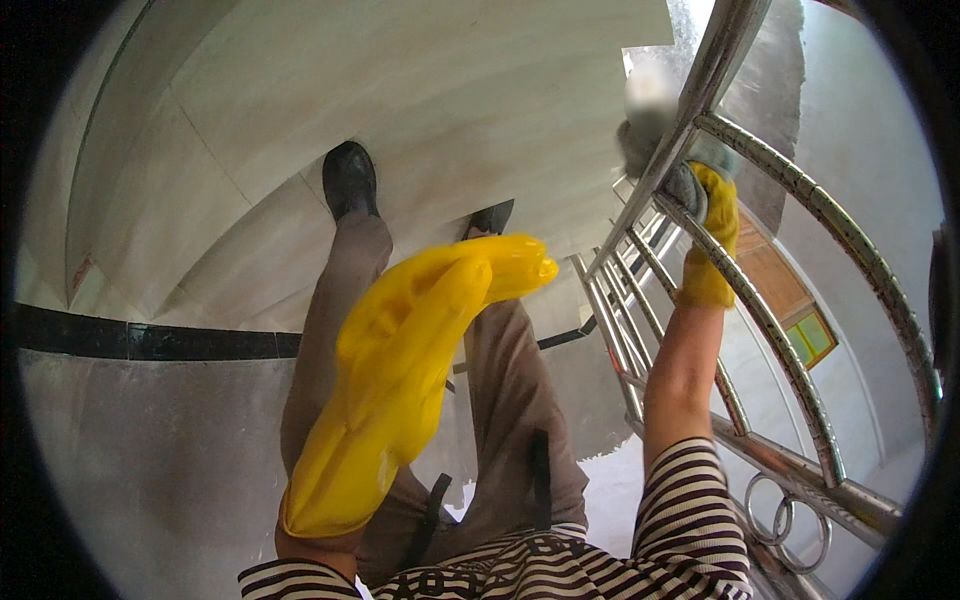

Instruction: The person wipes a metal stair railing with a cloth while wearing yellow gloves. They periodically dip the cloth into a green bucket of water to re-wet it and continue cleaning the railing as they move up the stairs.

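Observation:
My left hand (pixel 420 337) wears a long yellow rubber glove and hangs in front of my legs. Its fingers are loosely bent towards the right, the thumb lies a little apart from them, and nothing shows in its grasp. At the upper right, my right hand (pixel 716 225), also in a yellow glove, is up at the stainless steel railing (pixel 652 169). It presses a grey cloth (pixel 686 191) against the rail; bars of the railing pass in front of my right arm. Part of the cloth and most of the right fingers are hidden.
Pale stone-like tiles (pixel 247 97) lie underfoot, crossed by a black border strip (pixel 75 332). My dark shoes (pixel 349 180) stand on them. Curved patterned bars and metal rings (pixel 769 510) line the right side. Beyond the bars is a wooden panel (pixel 772 270). A blurred patch sits behind the upper rail.

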Demonstrator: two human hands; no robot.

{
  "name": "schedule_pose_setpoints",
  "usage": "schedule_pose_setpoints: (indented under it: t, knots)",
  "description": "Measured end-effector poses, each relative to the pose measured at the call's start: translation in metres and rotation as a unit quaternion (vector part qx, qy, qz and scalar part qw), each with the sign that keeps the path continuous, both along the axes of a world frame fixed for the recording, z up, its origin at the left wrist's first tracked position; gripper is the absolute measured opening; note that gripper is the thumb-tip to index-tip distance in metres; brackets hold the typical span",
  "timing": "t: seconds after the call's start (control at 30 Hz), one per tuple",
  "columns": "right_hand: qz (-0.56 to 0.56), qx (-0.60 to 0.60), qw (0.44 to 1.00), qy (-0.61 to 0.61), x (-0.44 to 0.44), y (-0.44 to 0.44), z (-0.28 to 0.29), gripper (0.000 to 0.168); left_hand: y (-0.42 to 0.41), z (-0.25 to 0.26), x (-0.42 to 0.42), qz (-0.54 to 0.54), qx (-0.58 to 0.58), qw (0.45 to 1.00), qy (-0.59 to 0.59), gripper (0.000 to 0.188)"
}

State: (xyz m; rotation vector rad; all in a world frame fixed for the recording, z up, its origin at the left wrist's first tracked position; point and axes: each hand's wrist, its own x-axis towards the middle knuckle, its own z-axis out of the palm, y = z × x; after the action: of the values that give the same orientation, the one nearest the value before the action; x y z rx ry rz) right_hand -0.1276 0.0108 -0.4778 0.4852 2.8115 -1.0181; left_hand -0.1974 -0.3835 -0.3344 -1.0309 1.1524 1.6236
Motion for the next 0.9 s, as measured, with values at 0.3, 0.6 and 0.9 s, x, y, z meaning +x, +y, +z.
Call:
schedule_pose_setpoints:
  t: [0.3, 0.6, 0.9]
  knots:
    - [-0.025, 0.113, 0.982, -0.152, 0.054, 0.049, -0.097, 0.021, 0.008, 0.017, -0.023, -0.134, -0.015, 0.984, 0.116, 0.045]
    - [0.099, 0.294, 0.925, -0.22, 0.069, 0.016, -0.074, 0.018, 0.001, -0.002, -0.014, 0.037, 0.113, 0.99, 0.069, 0.04]
    - [0.134, 0.401, 0.866, -0.265, 0.073, -0.024, -0.042, 0.016, 0.001, -0.002, -0.016, 0.134, 0.171, 0.971, 0.102, 0.034]
